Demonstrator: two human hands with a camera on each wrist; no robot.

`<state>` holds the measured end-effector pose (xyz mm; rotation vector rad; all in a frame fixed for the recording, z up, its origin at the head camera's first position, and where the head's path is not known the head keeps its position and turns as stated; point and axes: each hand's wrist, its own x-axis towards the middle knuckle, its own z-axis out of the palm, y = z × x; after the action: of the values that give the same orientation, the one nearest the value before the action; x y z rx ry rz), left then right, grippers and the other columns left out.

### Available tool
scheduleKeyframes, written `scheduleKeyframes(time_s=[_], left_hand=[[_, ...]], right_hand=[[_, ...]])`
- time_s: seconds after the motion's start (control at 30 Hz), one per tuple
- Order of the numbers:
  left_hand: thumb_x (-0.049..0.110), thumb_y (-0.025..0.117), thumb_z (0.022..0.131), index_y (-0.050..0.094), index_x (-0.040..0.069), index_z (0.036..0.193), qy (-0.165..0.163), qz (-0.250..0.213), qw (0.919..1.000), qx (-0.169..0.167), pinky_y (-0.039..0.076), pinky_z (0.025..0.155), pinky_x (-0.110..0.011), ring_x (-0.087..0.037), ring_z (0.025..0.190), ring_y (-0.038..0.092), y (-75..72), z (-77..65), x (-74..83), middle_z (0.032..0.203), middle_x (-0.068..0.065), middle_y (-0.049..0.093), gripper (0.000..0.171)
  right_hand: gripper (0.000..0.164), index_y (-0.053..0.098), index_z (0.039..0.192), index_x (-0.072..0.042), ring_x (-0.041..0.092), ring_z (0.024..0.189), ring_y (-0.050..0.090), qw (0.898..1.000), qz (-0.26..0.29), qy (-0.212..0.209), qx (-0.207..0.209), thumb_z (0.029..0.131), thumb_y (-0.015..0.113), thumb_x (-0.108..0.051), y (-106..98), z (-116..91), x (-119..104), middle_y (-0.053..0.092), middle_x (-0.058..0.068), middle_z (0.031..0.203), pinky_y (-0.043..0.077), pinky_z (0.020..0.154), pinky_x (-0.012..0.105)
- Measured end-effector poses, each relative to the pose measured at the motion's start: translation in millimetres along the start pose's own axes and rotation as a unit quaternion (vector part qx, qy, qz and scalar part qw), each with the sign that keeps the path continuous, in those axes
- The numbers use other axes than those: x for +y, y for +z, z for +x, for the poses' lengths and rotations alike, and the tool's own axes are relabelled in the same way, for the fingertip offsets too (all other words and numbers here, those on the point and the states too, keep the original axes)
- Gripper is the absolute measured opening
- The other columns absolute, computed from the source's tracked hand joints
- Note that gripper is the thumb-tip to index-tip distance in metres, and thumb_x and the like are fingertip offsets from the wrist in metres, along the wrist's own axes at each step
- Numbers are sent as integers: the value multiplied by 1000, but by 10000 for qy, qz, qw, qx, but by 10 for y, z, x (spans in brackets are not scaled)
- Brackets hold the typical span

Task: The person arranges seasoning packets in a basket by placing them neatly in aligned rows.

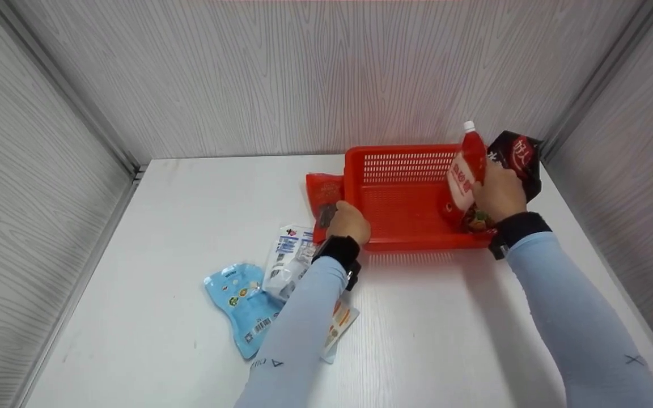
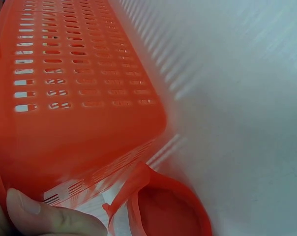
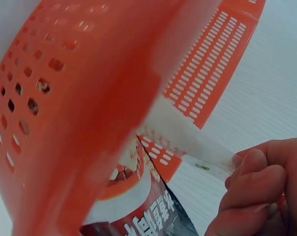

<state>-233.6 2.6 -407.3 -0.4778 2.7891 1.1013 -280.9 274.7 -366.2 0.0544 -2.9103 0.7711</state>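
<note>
My left hand [image 1: 349, 222] grips the left rim of a red plastic basket [image 1: 406, 245], and its thumb [image 2: 33, 214] lies against the outer wall in the left wrist view. Over the basket's right end, my right hand [image 1: 498, 190] pinches a red and white sugar pouch [image 1: 462, 184] with a white cap, standing tilted inside. A whitish flat edge of that pouch [image 3: 188, 140] shows between the fingers in the right wrist view. Behind this hand is a black seasoning packet [image 1: 516, 156] with red and white print; whether it lies inside the basket I cannot tell.
A red packet [image 1: 324, 192] lies against the basket's left side. Nearer me are a white packet [image 1: 287, 255], a light blue pouch [image 1: 247, 309] and an orange and white packet [image 1: 340, 323], partly under my left forearm. Pale wood-grain walls [image 1: 236, 79] enclose the white table [image 1: 151, 238].
</note>
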Motion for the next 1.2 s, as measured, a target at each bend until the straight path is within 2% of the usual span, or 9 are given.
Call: scheduleKeyframes(time_s=[0.1,0.27,0.5,0.67,0.8,1.0,1.2], left_hand=[[19,52,88,39,5,113,54,154,9999,35,46,65,-34,-19,72,56,8,5,0,84,-7,56,31],[20,52,89,38,6,112,-31,118,9999,-21,47,66,-34,-20,72,56,9,12,8,84,-7,56,31],[22,55,88,40,5,112,82,264,9996,-29,48,68,-36,-20,76,58,7,9,12,87,-7,57,33],[20,54,89,39,8,111,-94,2,9999,-110,47,69,-35,-20,74,56,-10,-4,10,86,-6,55,30],[19,54,89,39,11,109,-240,-202,9993,-211,47,73,-35,-20,76,55,-19,-3,17,88,-5,54,26],[18,51,90,39,9,113,-243,-279,9990,-248,47,74,-35,-20,79,55,0,30,7,92,-6,54,27],[19,47,93,37,11,115,-340,-737,9952,-542,46,76,-35,-21,83,54,-30,47,-26,95,-6,53,26]], right_hand=[[35,47,124,-1,39,85,57,10000,22,68,-11,90,54,-11,-19,0,35,58,24,106,44,76,58],[35,47,123,-2,38,84,57,9999,122,80,-53,90,55,-12,-5,-14,51,58,23,105,45,76,57],[37,46,124,-1,38,83,58,9996,261,92,-29,91,54,-16,37,-44,61,58,23,103,45,76,57],[45,44,129,-1,38,86,60,9988,446,193,-20,91,55,-23,70,-66,96,58,23,106,47,74,55],[51,43,130,-3,37,88,60,9987,510,71,16,91,55,-33,104,-97,140,58,22,108,46,76,54],[58,38,133,-4,35,90,60,9975,700,99,6,90,53,-39,120,-196,162,57,22,112,47,75,52],[63,34,136,-6,30,84,61,9947,999,158,-168,88,55,-42,140,-316,191,56,18,115,51,70,43]])
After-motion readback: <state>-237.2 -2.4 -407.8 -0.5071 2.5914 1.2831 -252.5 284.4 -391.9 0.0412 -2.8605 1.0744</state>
